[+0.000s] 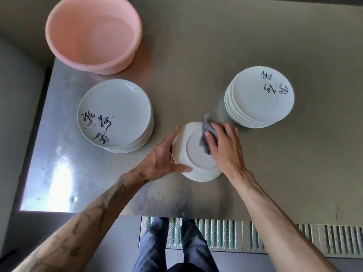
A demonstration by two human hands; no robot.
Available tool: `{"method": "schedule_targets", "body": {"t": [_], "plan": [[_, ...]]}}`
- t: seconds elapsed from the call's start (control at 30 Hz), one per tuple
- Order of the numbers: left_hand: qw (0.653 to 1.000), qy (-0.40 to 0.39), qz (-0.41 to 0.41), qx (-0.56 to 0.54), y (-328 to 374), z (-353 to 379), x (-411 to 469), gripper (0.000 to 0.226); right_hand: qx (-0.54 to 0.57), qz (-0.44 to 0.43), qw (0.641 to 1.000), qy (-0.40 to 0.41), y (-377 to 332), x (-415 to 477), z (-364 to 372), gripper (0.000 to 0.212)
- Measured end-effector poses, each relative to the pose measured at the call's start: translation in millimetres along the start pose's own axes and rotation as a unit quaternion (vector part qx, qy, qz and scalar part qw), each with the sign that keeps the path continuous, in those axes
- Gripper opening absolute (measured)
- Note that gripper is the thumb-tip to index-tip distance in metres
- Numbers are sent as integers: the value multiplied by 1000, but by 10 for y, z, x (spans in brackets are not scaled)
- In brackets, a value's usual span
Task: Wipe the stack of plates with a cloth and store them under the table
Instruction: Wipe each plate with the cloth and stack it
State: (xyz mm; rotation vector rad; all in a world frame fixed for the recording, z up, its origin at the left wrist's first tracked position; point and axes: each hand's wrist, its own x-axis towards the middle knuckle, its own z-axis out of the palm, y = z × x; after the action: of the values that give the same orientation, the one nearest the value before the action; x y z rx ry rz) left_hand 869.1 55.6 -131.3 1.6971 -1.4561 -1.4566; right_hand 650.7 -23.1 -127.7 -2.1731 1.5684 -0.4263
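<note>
Plate (196,152) is bottom-up toward the camera, foot ring showing, so its front face is hidden. It is round, no long axis, and tilted a bit, left rim nearer the camera. It sits between the two stacks, over the table (196,55) near the front edge; can't tell if its lower rim touches the surface.

Left hand (163,156) grips the plate's left rim, thumb laid across the lower rim, one finger at the top, other fingers hidden behind the plate. Right hand (225,146) has bent fingers on a grey cloth (206,134), pressing it onto the plate's upper right; most of the cloth is covered by the fingers, one corner sticks out above.

Left stack (115,114) and right stack (261,97) sit face up, with black writing on the top plates; plate count is hard to make out. Pink basin (92,34) is behind the left stack, cut off at the top of frame.

Left stack sits close to the table's left edge. Bare table lies right of the right stack and between the stacks. Floor grate (216,236) and jeans (192,248) show below the front edge.
</note>
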Motion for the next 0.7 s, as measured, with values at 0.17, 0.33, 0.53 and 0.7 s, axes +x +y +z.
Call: {"method": "schedule_targets", "body": {"t": [0.17,0.33,0.53,0.7], "plan": [[995,1,14,98,-55,46,-19,133,5,-81,996,-37,-74,-2,57,39],[988,71,7,134,-60,144,-58,130,44,64,996,33,-7,-356,51,39],[995,93,-12,-42,10,246,-198,103,53,107,992,48,-71,-637,96,41],[990,100,2,-103,110,160,-146,94,78,117,989,39,-1,-430,15,42]]}}
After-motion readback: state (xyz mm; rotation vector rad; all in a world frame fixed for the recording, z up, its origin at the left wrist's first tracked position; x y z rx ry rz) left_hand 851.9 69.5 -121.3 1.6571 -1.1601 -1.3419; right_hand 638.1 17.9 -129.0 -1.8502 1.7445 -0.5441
